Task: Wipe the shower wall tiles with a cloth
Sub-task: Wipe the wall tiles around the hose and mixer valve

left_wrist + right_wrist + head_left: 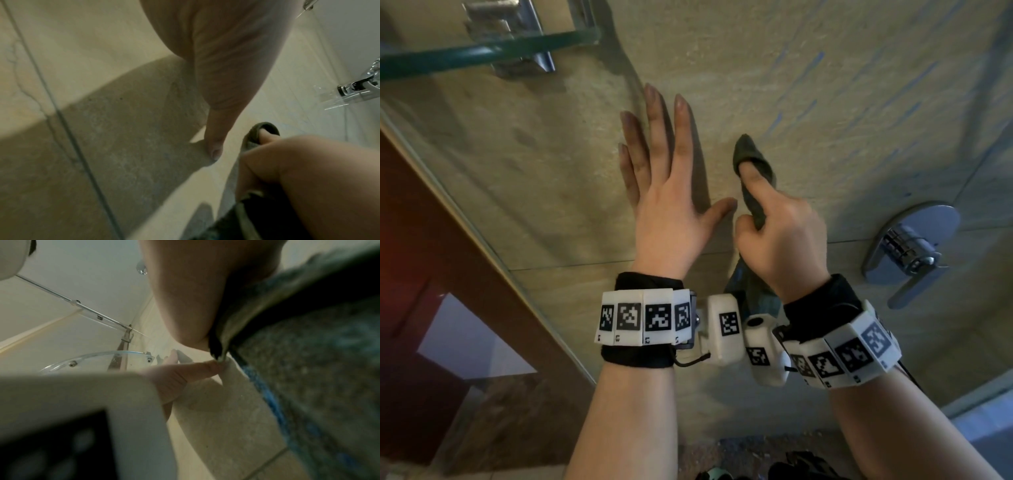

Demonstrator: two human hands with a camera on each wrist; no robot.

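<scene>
The beige tiled shower wall [808, 85] fills the head view. My left hand [664, 178] lies flat against it with straight, spread fingers and holds nothing. Just right of it, my right hand [774, 226] grips a dark grey-green cloth [755, 161]; the index finger points up inside a fold of the cloth and presses it to the tile. The rest of the cloth [750, 291] hangs below the palm toward the wrist. In the left wrist view the cloth [257, 129] wraps that fingertip beside my left thumb [216, 146]. The right wrist view shows the cloth [318, 369] close up.
A chrome shower valve with lever handle [911, 253] sits on the wall to the right. A glass corner shelf on a metal bracket [493, 51] is at the upper left. A glass panel edge and brown door frame [448, 240] run down the left side.
</scene>
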